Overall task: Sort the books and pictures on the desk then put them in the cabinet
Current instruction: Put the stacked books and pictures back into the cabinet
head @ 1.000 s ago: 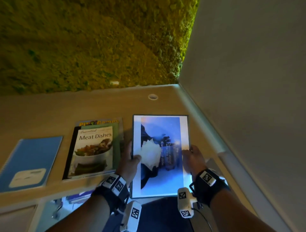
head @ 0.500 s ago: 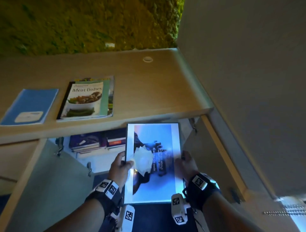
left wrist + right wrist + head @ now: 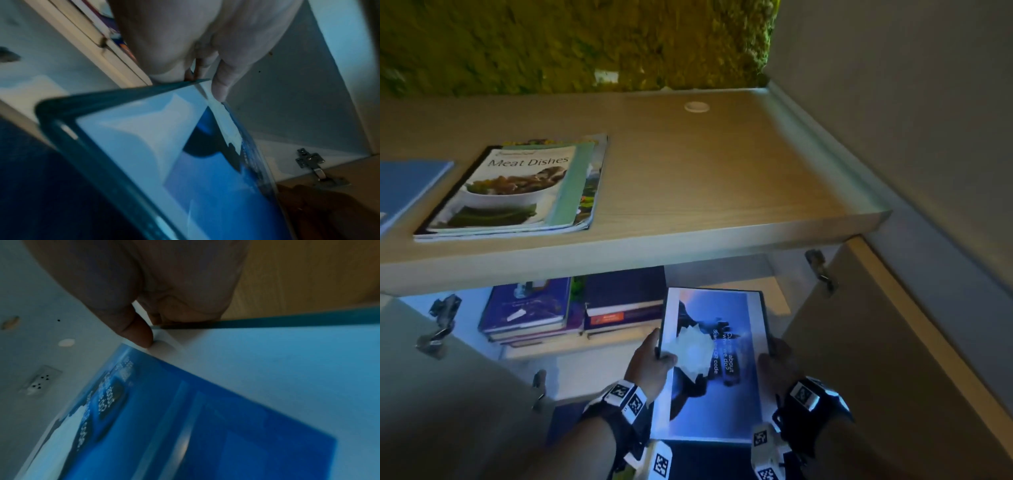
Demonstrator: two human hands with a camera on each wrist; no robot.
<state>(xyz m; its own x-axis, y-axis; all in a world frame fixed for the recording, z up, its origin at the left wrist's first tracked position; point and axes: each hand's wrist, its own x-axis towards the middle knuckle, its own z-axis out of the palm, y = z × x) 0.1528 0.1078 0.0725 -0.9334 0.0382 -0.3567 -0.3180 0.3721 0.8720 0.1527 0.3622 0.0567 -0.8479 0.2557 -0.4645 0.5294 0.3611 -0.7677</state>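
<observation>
I hold a framed blue picture [image 3: 717,363] with a dark frame and white border below the desk, in front of the open cabinet. My left hand [image 3: 650,363] grips its left edge, thumb on the front. My right hand [image 3: 777,365] grips its right edge. The left wrist view has the thumb [image 3: 222,84] on the picture [image 3: 185,162]; the right wrist view has the thumb [image 3: 135,331] pressed on the white border of the picture [image 3: 226,402]. On the desk [image 3: 722,171] lie a "Meat Dishes" book [image 3: 517,188] on a stack and a blue notebook [image 3: 404,188].
Inside the cabinet a shelf [image 3: 571,346] carries two stacks of books [image 3: 530,311], [image 3: 623,305]. Cabinet doors stand open on the left [image 3: 448,394] and right [image 3: 876,342], with metal hinges [image 3: 820,270]. A mossy green wall [image 3: 571,41] is behind the desk.
The picture left the desk top and went down in both hands to the front of the open cabinet. My view dropped and moved closer to the shelf.
</observation>
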